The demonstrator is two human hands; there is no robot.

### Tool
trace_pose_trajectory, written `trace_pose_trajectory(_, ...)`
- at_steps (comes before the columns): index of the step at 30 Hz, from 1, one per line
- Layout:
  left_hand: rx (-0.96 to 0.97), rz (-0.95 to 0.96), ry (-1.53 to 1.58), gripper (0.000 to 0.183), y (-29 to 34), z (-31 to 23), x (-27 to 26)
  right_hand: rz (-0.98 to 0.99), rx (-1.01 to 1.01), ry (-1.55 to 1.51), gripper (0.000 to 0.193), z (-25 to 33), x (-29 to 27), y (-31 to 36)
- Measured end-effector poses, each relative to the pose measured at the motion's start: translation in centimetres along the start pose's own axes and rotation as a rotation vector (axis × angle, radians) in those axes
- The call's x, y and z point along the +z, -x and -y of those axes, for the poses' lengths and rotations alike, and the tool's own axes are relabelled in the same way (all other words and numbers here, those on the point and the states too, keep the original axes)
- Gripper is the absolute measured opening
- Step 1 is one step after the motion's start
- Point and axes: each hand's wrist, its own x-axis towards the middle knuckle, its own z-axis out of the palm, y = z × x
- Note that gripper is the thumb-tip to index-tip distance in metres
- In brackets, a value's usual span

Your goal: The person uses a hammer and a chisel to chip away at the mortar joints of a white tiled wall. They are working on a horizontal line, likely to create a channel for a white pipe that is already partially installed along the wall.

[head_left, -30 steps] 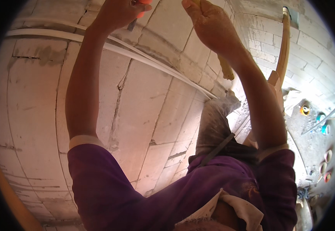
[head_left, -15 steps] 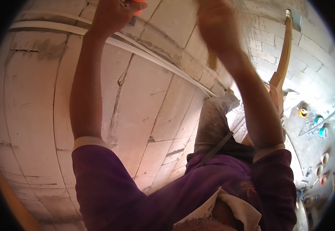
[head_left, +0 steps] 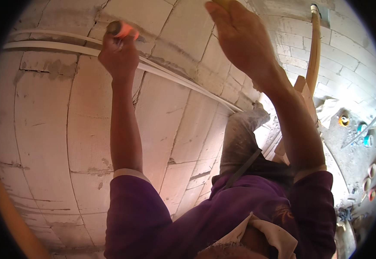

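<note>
My left hand [head_left: 119, 58] is raised against the pale block wall, its fingers closed round a tool with a bright orange grip [head_left: 126, 31] and a dark round end. The tool's working end is hidden. Higher up and to the right, my right hand [head_left: 242, 45] is closed on a yellowish handle [head_left: 223, 3], probably wooden, of which only a small piece shows. The rest of that handle is cut off by the upper edge of the view. The two hands are well apart.
Two thin white pipes [head_left: 175, 78] run slantwise along the block wall [head_left: 97, 142]. At the right stands a curved wooden pole [head_left: 315, 52]. On the grey floor below lie several rolls and cans, among them an orange one [head_left: 344, 120].
My left hand has come down and slightly right, bringing the orange grip more into view. My right hand, blurred before, has lowered a little, and its handle now shows at the top.
</note>
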Motion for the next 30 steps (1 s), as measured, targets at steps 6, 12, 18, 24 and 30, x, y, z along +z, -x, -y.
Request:
trace_pose_trajectory(6,0.007,0.170,0.329,0.020,-2.7,-0.7,-2.1,-0.082,0.155,-0.058,0.046,-2.6,-2.2,4.3)
trace_pose_trajectory(12,-0.046,0.530,0.048,0.032,-3.6,-0.6,-0.9,-0.016,0.248,-0.054,0.051,-2.9,-2.6,5.0)
trace_pose_trajectory(18,0.009,0.592,-0.043,0.033,-3.8,-0.7,-0.5,0.033,0.269,-0.102,0.047,-3.0,-2.3,5.3)
trace_pose_trajectory(24,-0.009,0.572,0.038,0.033,-3.0,-0.1,-0.4,0.048,0.265,-0.078,0.040,-0.3,-2.9,3.8)
trace_pose_trajectory(30,0.096,0.568,-0.004,0.033,-2.8,-0.4,-0.2,-0.035,-0.051,-0.169,0.037,-1.4,2.3,3.6)
